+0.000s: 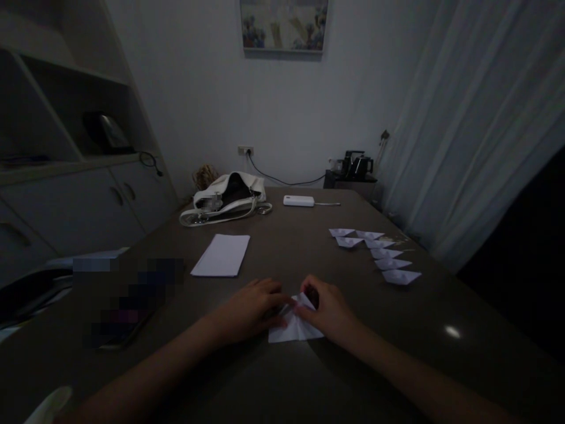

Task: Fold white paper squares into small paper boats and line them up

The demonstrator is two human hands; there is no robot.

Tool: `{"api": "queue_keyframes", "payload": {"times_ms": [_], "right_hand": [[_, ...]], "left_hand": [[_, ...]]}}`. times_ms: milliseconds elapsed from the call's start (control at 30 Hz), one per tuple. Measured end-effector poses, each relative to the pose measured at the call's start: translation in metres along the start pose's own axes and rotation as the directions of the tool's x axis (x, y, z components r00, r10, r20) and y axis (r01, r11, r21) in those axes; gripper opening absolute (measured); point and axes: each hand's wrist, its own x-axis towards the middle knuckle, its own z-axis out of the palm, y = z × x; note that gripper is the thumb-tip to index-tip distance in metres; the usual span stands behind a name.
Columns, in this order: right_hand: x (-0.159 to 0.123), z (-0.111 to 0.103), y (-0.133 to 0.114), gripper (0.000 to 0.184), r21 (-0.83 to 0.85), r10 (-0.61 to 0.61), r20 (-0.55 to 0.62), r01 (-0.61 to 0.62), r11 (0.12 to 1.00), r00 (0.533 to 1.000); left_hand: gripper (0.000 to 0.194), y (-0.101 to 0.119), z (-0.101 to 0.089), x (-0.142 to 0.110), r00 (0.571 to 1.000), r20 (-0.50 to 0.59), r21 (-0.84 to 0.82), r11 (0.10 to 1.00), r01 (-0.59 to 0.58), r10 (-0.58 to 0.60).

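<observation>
A partly folded sheet of white paper [296, 331] lies on the table in front of me, with creases running across it. From the left, my left hand [256, 307] presses on it, fingers reaching to its middle. On the other side my right hand [327, 309] grips the paper's right upper part between thumb and curled fingers. The fingers cover some of the folds. To the right stand several folded paper boats [401, 277] in a slanting row. A stack of white paper [222, 255] rests beyond my left hand.
On the table [282, 388] a white handbag [229, 197] sits at the far left and a white power bank [299, 201] at the far edge. A blurred-out dark object [128, 318] is at left. Cabinets [79, 194] flank the left side; a curtain [481, 118] hangs at right.
</observation>
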Motion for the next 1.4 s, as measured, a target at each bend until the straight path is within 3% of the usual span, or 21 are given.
{"api": "queue_keyframes", "payload": {"times_ms": [200,333,533,633,867,1400], "right_hand": [[0.000,0.004,0.000,0.025,0.049,0.023,0.024,-0.024,0.998,0.999],[0.001,0.005,0.001,0.021,0.061,-0.135,0.046,0.132,0.989,0.990],[0.000,-0.008,0.002,0.023,-0.015,-0.347,0.171,0.355,0.935,0.922],[-0.001,-0.018,0.001,0.013,-0.022,-0.372,0.249,0.389,0.921,0.894],[0.002,-0.030,0.004,0.017,0.019,-0.433,0.349,0.456,0.890,0.831],[0.004,-0.031,0.004,0.017,0.000,-0.448,0.377,0.484,0.875,0.810]], "left_hand": [[0.032,-0.003,0.001,0.001,0.999,-0.001,-0.164,0.986,0.039,-0.040],[0.032,-0.002,0.001,0.001,0.997,-0.017,-0.168,0.983,0.069,-0.073],[0.035,-0.003,0.002,0.001,0.996,-0.016,-0.163,0.983,0.083,-0.087],[0.035,-0.004,0.001,0.001,0.995,-0.009,-0.162,0.982,0.093,-0.096],[0.036,-0.005,0.001,0.001,0.996,0.000,-0.189,0.978,0.082,-0.084],[0.037,-0.011,0.003,0.000,0.999,0.034,-0.154,0.987,0.032,-0.027]]}}
